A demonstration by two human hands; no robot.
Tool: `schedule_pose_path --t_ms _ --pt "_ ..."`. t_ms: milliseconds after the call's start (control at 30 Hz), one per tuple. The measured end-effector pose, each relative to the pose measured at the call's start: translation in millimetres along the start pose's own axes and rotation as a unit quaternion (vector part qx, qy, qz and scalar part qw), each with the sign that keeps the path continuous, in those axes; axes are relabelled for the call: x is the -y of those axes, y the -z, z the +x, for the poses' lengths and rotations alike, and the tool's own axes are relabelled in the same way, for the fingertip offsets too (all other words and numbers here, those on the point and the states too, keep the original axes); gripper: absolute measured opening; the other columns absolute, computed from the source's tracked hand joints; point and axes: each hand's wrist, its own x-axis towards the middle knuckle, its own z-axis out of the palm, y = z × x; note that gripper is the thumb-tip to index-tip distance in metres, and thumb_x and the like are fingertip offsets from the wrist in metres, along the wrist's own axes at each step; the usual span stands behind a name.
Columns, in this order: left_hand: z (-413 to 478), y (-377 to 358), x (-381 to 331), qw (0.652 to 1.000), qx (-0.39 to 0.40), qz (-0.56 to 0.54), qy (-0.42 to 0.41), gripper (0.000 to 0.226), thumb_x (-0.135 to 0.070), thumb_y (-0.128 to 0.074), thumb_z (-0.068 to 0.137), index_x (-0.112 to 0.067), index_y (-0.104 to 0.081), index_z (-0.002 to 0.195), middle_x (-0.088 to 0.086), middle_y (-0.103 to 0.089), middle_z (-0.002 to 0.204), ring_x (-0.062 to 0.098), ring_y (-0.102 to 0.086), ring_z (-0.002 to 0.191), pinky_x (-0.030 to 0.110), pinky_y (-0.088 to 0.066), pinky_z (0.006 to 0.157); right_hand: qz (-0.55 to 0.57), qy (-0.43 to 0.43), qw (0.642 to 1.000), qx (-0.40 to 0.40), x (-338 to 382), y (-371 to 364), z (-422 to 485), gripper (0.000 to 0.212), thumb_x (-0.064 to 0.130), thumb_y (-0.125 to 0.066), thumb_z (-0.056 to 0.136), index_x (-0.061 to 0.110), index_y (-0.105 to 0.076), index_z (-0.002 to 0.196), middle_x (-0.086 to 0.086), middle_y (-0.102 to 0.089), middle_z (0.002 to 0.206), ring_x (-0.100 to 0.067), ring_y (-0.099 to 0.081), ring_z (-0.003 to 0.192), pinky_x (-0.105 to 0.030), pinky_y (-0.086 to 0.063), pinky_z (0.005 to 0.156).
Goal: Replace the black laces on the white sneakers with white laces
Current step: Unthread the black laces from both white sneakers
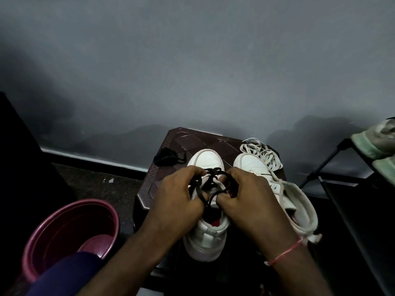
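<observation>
- Dark desk [188, 142] against grey wall [192, 60]; maroon tub [70, 231] on floor left.
- Left sneaker [209, 159], right sneaker [250, 162] on desk; white laces [264, 155] by right toe.
- Left grip [177, 195], right grip [250, 195] both pinch black lace [211, 178] over left sneaker.

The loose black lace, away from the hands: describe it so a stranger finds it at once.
Find the brown stool by the grey wall. At its far left edge, beside the left sneaker's toe, the loose black lace lies heaped, threaded through no shoe.
</observation>
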Motion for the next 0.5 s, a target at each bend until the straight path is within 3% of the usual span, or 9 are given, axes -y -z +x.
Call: schedule_pose_path --t_ms 133,233,333,400,500 --pt "7 4 10 0.995 -0.030 -0.081 0.042 0.015 -0.017 -0.073 0.085 -0.025 -0.069 0.097 -0.011 -0.072 0.088 0.006 -0.068 0.083 0.026 -0.056 0.070 0.146 -0.055 0.987 -0.036 -14 -1 -3 0.009 0.011 -0.069 0.081 0.020 -0.071 0.084 0.006 -0.071 0.071 -0.007 -0.065 0.067 -0.027 -0.052 0.065" --pt "14 8 19 0.971 -0.044 -0.209 0.109 0.018 -0.007 -0.076 0.080 -0.019 -0.069 0.092 0.004 -0.073 0.091 0.023 -0.068 0.084 0.042 -0.056 0.076 0.221 -0.086 0.970 -0.050 -22 -2 -4 0.015 0.004 -0.066 0.082 0.018 -0.071 0.082 0.003 -0.074 0.075 -0.014 -0.070 0.074 -0.033 -0.055 0.072" --pt "13 6 17 0.970 -0.051 -0.219 0.094 0.018 -0.004 -0.074 0.081 -0.019 -0.069 0.091 0.003 -0.073 0.091 0.025 -0.069 0.086 0.041 -0.056 0.076 0.236 -0.086 0.967 -0.050 -22 0 -5 0.018 0.003 -0.066 0.082 0.020 -0.071 0.081 0.006 -0.074 0.075 -0.012 -0.070 0.073 -0.031 -0.055 0.071" --pt "8 3 13 0.980 -0.030 -0.189 0.051 0.019 -0.003 -0.068 0.087 -0.021 -0.070 0.093 -0.004 -0.073 0.093 0.018 -0.070 0.089 0.036 -0.058 0.077 0.230 -0.068 0.970 -0.051 -19 -1 -7 0.020 0.002 -0.066 0.081 0.022 -0.070 0.081 0.008 -0.073 0.075 -0.009 -0.069 0.073 -0.026 -0.054 0.068" --pt "4 3 17 0.992 -0.011 -0.115 -0.042 0.032 0.000 -0.056 0.082 -0.021 -0.073 0.097 -0.010 -0.069 0.110 0.009 -0.063 0.110 0.024 -0.052 0.090 0.211 -0.025 0.977 -0.033 -12 -4 -12 0.020 0.006 -0.067 0.082 0.024 -0.072 0.088 0.013 -0.073 0.079 -0.001 -0.067 0.075 -0.022 -0.053 0.069"
